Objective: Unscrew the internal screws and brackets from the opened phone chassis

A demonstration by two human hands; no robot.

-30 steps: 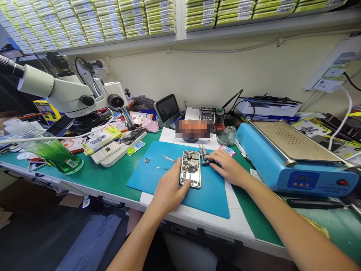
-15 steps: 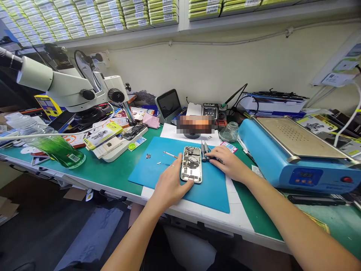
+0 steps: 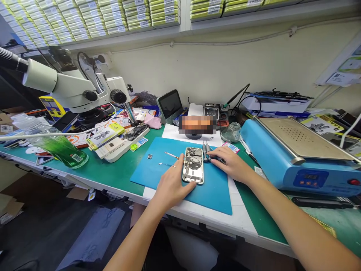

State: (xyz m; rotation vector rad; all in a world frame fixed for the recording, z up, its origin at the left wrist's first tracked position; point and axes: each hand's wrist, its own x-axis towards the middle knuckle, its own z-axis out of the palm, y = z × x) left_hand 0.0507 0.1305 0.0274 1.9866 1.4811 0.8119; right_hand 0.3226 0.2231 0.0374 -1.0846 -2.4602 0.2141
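Note:
An opened phone [image 3: 193,169] with its insides showing lies on a blue mat [image 3: 158,169]. My left hand [image 3: 172,184] rests on the mat against the phone's left side, thumb at its near corner, steadying it. My right hand [image 3: 229,162] lies just right of the phone, fingers curled over a dark screwdriver [image 3: 216,159]. More screwdrivers [image 3: 205,151] lie by the phone's far right corner. Tweezers [image 3: 170,154] and small loose parts [image 3: 149,156] sit on the mat to the left.
A white microscope [image 3: 73,90] stands at the left with a green bottle [image 3: 60,150] lying nearby. A blue heating machine [image 3: 293,154] fills the right. A small screen [image 3: 170,104], a glass jar [image 3: 232,131] and cluttered packets sit behind the mat.
The view shifted slightly. Both hands stay in the same places by the phone; my right hand's fingers remain on the screwdriver.

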